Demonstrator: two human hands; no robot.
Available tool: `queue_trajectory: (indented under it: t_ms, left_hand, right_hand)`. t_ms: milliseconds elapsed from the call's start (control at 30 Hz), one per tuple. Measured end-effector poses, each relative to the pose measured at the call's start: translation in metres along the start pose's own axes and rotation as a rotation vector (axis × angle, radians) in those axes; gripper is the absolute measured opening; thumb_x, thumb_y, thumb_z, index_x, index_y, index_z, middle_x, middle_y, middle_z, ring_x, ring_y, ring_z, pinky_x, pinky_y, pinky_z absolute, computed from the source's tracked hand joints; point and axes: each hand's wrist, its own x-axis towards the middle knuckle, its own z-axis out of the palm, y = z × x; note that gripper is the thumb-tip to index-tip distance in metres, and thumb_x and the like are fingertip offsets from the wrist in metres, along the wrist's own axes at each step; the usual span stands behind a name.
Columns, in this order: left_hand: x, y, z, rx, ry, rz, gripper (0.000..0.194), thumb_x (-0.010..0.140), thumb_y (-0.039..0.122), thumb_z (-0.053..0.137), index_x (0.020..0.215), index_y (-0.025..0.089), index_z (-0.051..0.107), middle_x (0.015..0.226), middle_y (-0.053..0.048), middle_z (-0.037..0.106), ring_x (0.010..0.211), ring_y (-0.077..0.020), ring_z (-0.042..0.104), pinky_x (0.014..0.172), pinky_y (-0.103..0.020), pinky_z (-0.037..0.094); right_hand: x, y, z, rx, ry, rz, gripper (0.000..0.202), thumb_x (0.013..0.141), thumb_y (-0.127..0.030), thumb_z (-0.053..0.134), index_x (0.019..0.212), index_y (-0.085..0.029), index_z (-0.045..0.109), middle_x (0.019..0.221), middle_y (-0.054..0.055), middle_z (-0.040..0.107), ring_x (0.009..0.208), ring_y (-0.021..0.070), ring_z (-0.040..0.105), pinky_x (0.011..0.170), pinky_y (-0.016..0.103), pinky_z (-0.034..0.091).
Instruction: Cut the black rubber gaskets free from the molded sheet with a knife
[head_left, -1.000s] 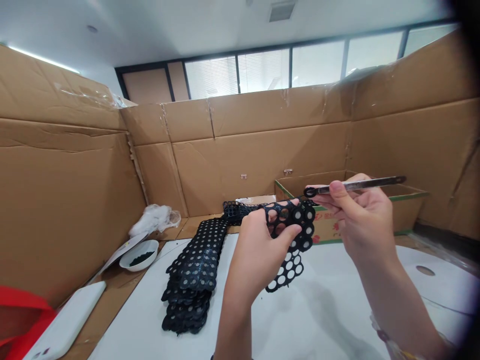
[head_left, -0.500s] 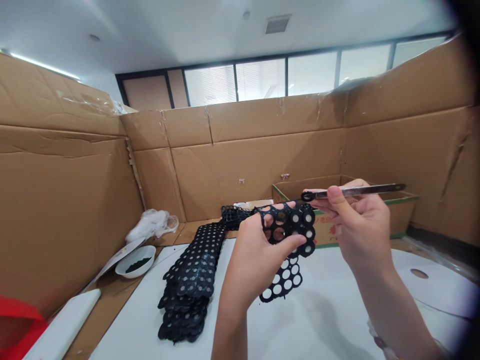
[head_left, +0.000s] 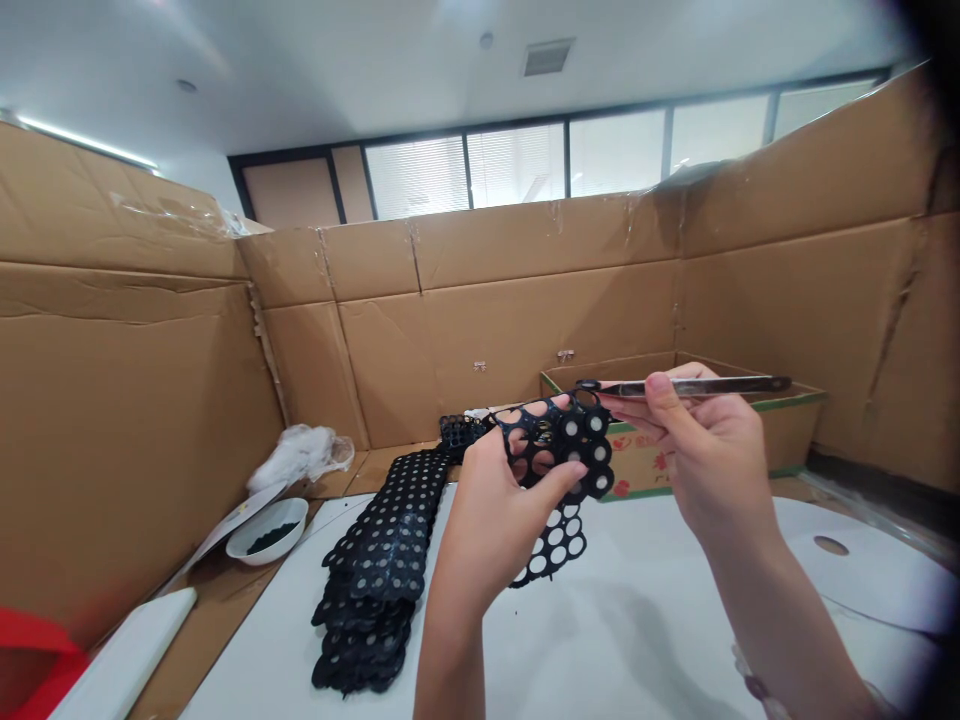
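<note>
Left hand (head_left: 506,520) pinching the black mesh (head_left: 586,442), right hand's (head_left: 716,435) grip closed around tweezers (head_left: 720,386), black disc (head_left: 588,385) at the mesh's one o'clock: a slackened squeeze could drop it onto the tabletop (head_left: 600,630)!

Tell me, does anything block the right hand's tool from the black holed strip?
Nothing visible does: the tool in the right hand has its tip at the upper edge of the strip, held by the left hand.
</note>
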Motion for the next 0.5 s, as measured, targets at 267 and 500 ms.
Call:
queue_trajectory:
  t_ms: [267, 500]
  left_hand:
    - [0.002, -0.001, -0.014, 0.065, 0.079, -0.035, 0.048, 0.077, 0.024, 0.072, 0.125, 0.024, 0.063, 0.110, -0.003, 0.071, 0.084, -0.0140, 0.065, 0.078, -0.027, 0.053]
    - [0.002, -0.003, -0.020, 0.080, 0.123, -0.007, 0.048, 0.076, 0.026, 0.073, 0.123, 0.025, 0.064, 0.107, -0.001, 0.071, 0.072, -0.0107, 0.060, 0.073, -0.025, 0.053]
  right_hand:
    - [-0.002, -0.004, -0.001, -0.072, 0.110, -0.126, 0.025, 0.080, -0.041, 0.072, 0.075, -0.021, 0.058, 0.063, -0.004, 0.061, 0.056, 0.0091, 0.060, 0.057, 0.022, 0.052]
    - [-0.007, -0.006, 0.004, -0.093, -0.039, -0.125, 0.033, 0.095, -0.046, 0.047, 0.117, -0.024, 0.060, 0.058, -0.002, 0.066, 0.049, 0.0131, 0.063, 0.051, 0.025, 0.051]
